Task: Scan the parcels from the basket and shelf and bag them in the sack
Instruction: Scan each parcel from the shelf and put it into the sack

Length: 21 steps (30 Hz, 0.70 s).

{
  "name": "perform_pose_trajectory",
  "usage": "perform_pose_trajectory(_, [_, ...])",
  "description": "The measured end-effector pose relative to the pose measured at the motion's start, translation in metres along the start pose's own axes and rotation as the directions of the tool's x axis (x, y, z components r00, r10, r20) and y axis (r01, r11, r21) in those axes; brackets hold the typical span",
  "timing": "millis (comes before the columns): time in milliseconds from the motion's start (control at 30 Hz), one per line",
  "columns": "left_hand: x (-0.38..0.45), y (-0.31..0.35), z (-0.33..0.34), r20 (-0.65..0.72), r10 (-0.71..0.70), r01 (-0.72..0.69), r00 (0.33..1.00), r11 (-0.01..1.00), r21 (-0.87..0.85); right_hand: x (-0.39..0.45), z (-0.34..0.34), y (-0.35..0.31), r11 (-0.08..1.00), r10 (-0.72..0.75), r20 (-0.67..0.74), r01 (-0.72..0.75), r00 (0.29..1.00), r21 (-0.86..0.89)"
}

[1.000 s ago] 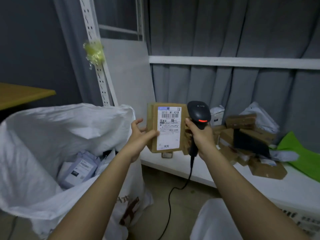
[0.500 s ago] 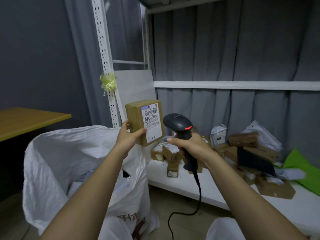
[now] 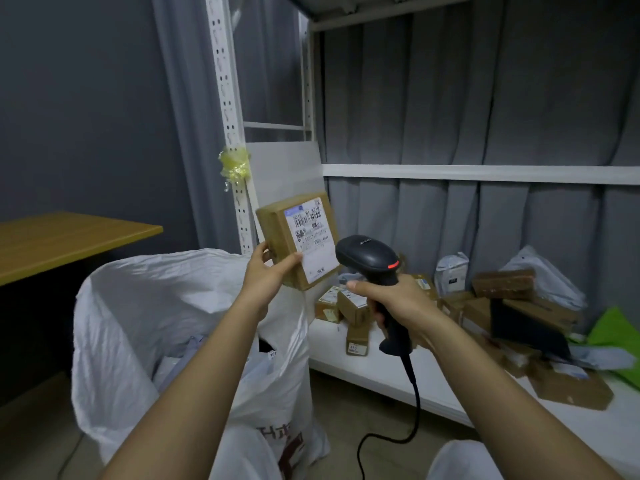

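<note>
My left hand [image 3: 268, 273] grips a brown cardboard parcel [image 3: 277, 233] by its lower edge, its white barcode label turned towards me. My right hand [image 3: 394, 299] holds a black handheld scanner [image 3: 369, 256] by the handle, just right of the parcel, a red light showing on its head. Its black cable hangs down to the floor. The open white sack [image 3: 145, 306] stands below my left arm with several parcels inside. More cardboard and poly-bag parcels [image 3: 502, 306] lie piled on the white shelf [image 3: 398, 379].
A white perforated shelf upright [image 3: 230, 133] with yellow tape rises behind the parcel. A wooden tabletop [image 3: 62, 237] juts in from the left. Grey curtains hang behind the shelf. A green bag [image 3: 613, 330] lies at the far right of the shelf.
My left hand has carried the parcel up and to the left, off the scanner and over the sack's side. The scanner has tilted down. The view has lifted.
</note>
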<state>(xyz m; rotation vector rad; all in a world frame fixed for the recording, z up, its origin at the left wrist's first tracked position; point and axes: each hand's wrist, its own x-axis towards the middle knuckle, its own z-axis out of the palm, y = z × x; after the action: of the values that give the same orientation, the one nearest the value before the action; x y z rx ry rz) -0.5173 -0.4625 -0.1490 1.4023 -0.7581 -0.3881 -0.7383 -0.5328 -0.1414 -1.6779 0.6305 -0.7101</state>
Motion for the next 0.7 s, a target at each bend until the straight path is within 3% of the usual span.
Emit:
perform_pose_trajectory(100, [-0.006, -0.005, -0.025, -0.106, 0.002, -0.012, 0.994, 0.995, -0.099, 0.005, 0.009, 0.004, 0.995, 0.007, 0.013, -0.008, 1.0, 0.103])
perform_pose_trajectory(233, [-0.021, -0.02, -0.074, -0.345, -0.001, -0.022, 0.938, 0.998, -0.064, 0.021, 0.036, 0.02, 0.987, 0.027, -0.004, -0.026, 1.0, 0.161])
perform_pose_trajectory(367, [-0.031, -0.063, -0.13, -0.517, -0.055, 0.16, 0.854, 0.974, 0.16, 0.038, 0.063, 0.043, 0.97, 0.111, -0.032, -0.101, 0.993, 0.223])
perform_pose_trajectory(467, [-0.028, -0.097, -0.152, -0.455, -0.178, 0.343, 0.873, 0.886, 0.313, 0.049, 0.073, 0.06, 0.946, 0.2, -0.079, -0.171, 0.977, 0.277])
perform_pose_trajectory(533, [-0.019, -0.118, -0.154, -0.376, -0.24, 0.394, 0.895, 0.82, 0.416, 0.054, 0.074, 0.071, 0.929, 0.246, -0.098, -0.206, 0.964, 0.308])
perform_pose_trajectory(633, [0.0, -0.137, -0.141, -0.269, -0.218, 0.345, 0.938, 0.647, 0.68, 0.057, 0.068, 0.084, 0.91, 0.284, -0.113, -0.231, 0.952, 0.344])
perform_pose_trajectory(700, [0.008, -0.134, -0.121, -0.21, -0.215, 0.301, 0.954, 0.664, 0.685, 0.058, 0.054, 0.091, 0.915, 0.281, -0.137, -0.222, 0.95, 0.338])
